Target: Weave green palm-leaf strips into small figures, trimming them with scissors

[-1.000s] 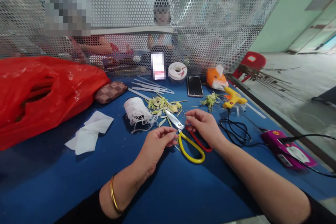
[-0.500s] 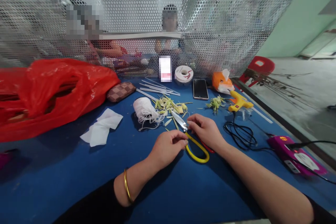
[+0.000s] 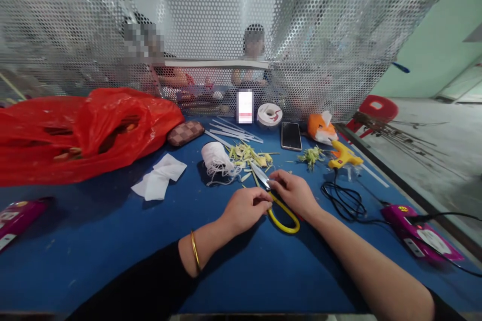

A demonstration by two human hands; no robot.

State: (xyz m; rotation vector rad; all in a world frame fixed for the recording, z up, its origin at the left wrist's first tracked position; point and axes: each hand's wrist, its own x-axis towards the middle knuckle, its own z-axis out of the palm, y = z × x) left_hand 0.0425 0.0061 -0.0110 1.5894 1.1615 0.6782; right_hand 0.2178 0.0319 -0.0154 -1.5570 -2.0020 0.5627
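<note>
My left hand (image 3: 246,209), a gold bangle on its wrist, has thumb and fingertips drawn together over the scissors' handle. Close by, my right hand (image 3: 293,191) is curled with its fingertips pinched. Whatever either pinch holds is too small to make out. Beneath both hands lie scissors (image 3: 283,221) with a yellow handle loop, blades pointing away; their other loop is mostly hidden by my right hand. Just beyond the blades is a pile of yellow-green plant scraps (image 3: 246,153). A roll of white string (image 3: 215,158) with loose strands sits left of it.
Left are a red plastic bag (image 3: 90,135), white tissues (image 3: 160,178) and a checkered pouch (image 3: 186,133). Behind stand a ribbon spool (image 3: 269,114), a phone (image 3: 291,136) and a mesh screen. Right: yellow glue gun (image 3: 343,155), black cable and purple power strip (image 3: 419,235).
The camera view has shifted slightly, bringing more of a purple device in at the left edge. My hands stay pinched close together over the scissors, which lie almost unmoved.
</note>
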